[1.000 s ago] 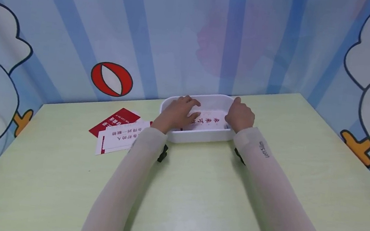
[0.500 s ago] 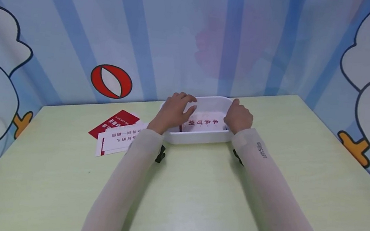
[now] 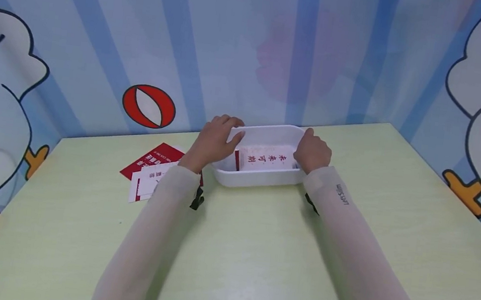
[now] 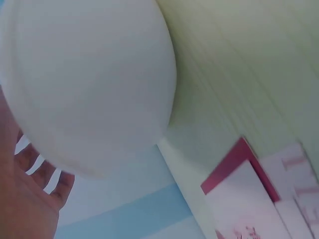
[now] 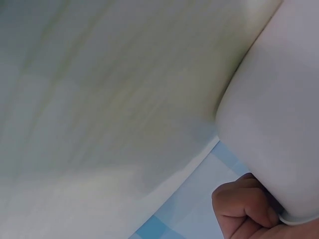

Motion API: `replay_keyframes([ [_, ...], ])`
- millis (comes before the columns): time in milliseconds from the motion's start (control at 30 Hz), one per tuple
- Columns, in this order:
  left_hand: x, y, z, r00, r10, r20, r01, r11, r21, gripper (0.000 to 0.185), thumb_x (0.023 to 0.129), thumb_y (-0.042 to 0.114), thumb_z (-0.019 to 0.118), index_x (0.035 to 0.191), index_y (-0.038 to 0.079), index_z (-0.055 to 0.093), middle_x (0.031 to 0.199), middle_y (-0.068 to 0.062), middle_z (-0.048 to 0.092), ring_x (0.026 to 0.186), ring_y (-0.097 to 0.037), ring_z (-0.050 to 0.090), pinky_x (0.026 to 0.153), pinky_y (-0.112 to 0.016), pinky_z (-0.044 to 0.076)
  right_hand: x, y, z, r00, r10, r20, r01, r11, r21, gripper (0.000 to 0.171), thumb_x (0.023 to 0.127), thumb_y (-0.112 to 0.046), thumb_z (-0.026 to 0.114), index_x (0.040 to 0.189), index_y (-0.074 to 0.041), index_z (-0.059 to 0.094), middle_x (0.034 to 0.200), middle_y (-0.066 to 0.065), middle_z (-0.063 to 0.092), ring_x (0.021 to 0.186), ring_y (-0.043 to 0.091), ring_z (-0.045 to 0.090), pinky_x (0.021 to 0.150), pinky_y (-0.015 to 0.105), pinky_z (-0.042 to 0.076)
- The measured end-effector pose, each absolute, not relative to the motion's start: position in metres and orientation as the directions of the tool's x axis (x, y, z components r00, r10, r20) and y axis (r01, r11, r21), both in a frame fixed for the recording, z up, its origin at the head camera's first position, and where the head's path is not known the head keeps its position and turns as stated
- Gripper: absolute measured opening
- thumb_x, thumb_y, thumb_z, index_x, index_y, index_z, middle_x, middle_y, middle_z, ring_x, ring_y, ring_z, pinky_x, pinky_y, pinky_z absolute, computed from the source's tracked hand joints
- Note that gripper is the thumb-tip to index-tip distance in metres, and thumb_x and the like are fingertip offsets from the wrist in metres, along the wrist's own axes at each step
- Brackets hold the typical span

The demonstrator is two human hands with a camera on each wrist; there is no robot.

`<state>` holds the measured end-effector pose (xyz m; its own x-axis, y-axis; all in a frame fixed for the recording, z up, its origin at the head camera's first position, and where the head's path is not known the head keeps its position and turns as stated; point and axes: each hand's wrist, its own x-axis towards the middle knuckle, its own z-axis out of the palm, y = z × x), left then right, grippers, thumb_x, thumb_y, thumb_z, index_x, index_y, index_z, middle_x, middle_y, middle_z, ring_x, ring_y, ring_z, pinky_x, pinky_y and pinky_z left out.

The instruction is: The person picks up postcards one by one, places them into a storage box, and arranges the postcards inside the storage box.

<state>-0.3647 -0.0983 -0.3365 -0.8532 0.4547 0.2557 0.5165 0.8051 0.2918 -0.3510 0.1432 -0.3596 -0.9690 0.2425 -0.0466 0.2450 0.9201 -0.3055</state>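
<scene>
A white oblong tray (image 3: 259,177) sits near the back of the table, with a white card (image 3: 266,158) bearing red characters lying in it. My right hand (image 3: 314,151) grips the tray's right end; in the right wrist view its curled fingers (image 5: 244,204) are at the rim. At the opposite end, my left hand (image 3: 214,142) hovers over or touches the rim, thumb and fingers spread apart. The left wrist view has those fingers (image 4: 42,174) loosely bent by the tray's end (image 4: 89,89); contact cannot be made out.
Left of the tray lie a red card (image 3: 156,157) and white cards (image 3: 149,179), overlapping and partly covered by my left forearm. A blue striped wall (image 3: 244,45) with cartoon figures stands directly behind the pale green table (image 3: 245,255).
My left hand has shifted left, from over the inside of the tray to its left end, uncovering more of the card inside. The right hand stays on the tray, which has hardly moved.
</scene>
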Motion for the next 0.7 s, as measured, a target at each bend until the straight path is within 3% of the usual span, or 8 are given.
replay_keyframes([
  [333, -0.361, -0.125, -0.33, -0.872, 0.397, 0.286, 0.475, 0.827, 0.302, 0.04, 0.102, 0.032, 0.053, 0.138, 0.015, 0.053, 0.146, -0.012, 0.048, 0.134, -0.031, 0.043, 0.114, -0.056, 0.036, -0.354, 0.142, -0.359, -0.969, 0.245, -0.024, 0.24, 0.921, -0.306, 0.056, 0.095, -0.017, 0.057, 0.144, 0.002, 0.038, 0.122, 0.024, 0.065, 0.108, 0.039, 0.066, 0.1, 0.053, 0.05],
  [700, -0.364, -0.165, -0.326, -0.91, 0.318, 0.268, 0.391, 0.872, 0.293, 0.042, 0.101, 0.033, 0.054, 0.14, 0.016, 0.053, 0.148, -0.012, 0.048, 0.135, -0.033, 0.041, 0.113, -0.061, 0.034, -0.355, 0.138, -0.359, -0.969, 0.246, 0.02, 0.234, 0.942, -0.241, 0.056, 0.095, -0.02, 0.057, 0.144, 0.002, 0.04, 0.117, 0.023, 0.067, 0.102, 0.036, 0.068, 0.096, 0.051, 0.052],
])
